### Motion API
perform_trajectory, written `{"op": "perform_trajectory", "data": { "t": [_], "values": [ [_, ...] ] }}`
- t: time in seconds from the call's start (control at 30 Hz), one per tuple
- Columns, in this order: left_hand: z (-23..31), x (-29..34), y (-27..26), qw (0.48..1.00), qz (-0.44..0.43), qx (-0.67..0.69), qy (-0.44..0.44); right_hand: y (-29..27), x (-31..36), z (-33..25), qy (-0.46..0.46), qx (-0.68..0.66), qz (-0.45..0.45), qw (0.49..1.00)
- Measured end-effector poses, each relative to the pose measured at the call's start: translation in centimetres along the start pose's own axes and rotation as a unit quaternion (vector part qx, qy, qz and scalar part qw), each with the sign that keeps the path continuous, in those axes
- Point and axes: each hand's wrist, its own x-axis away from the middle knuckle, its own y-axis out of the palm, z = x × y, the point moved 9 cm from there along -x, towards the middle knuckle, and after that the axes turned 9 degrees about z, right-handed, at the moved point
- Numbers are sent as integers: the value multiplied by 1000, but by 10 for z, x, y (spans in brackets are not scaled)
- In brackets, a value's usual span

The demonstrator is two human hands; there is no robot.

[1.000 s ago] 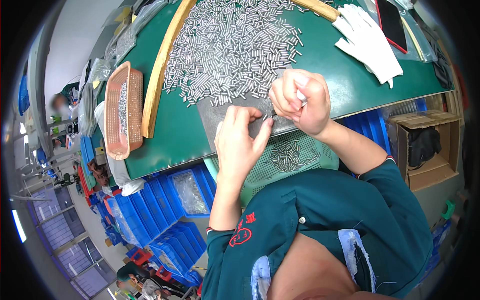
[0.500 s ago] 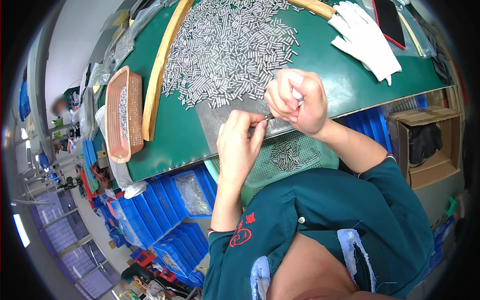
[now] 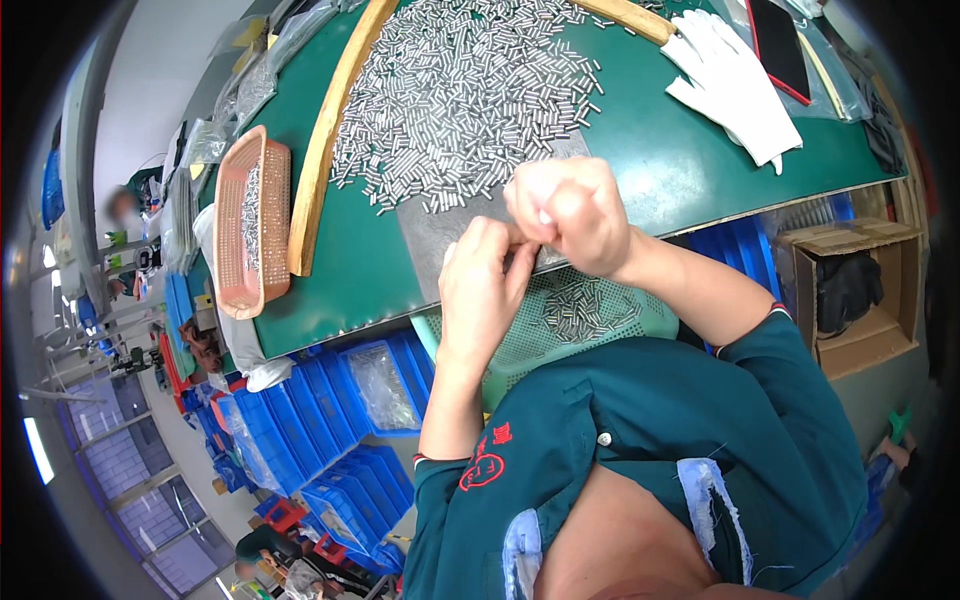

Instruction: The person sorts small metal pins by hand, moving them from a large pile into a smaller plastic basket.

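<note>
My left hand (image 3: pixel 478 290) is closed in a pinch just over the table's front edge. The half-second-old picture showed a small metal pin at its fingertips; now the right hand covers that spot. My right hand (image 3: pixel 572 218) is curled like a fist against the left fingertips, and what its fingers hold is hidden. Just beyond both hands, a large heap of short metal pins (image 3: pixel 460 100) lies spread on the table, partly on a grey plate (image 3: pixel 425 240). Below the hands, a light green perforated basket (image 3: pixel 640 320) holds more loose pins (image 3: pixel 580 308).
Wooden strips (image 3: pixel 325 150) border the heap on the green table (image 3: pixel 650 120). At left stands a pink basket (image 3: pixel 275 225) with pins. White gloves (image 3: pixel 735 95) and a red-edged black device (image 3: pixel 778 50) lie at right. Blue bins (image 3: pixel 300 420) and a cardboard box (image 3: pixel 865 340) sit below.
My right hand has moved left and slightly down, its fist turning over the left fingertips. The left hand stays nearly still in its pinch. The pin's end is now hidden.
</note>
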Motion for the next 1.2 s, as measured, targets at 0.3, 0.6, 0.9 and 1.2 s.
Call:
{"op": "perform_trajectory", "data": {
  "t": [0.3,0.6,0.9,1.2],
  "values": [
    [-12,-12,-20,998,19,-50,-17,-19,-2,11,101,-124,82,984],
    [-23,-28,-20,990,75,-118,-7,-19,-1,12,108,-131,82,982],
    [-6,-7,-7,999,7,-33,17,-22,0,13,111,-152,84,979],
    [-2,0,-1,1000,8,-13,11,-22,1,12,103,-161,92,977]
  ]
}}
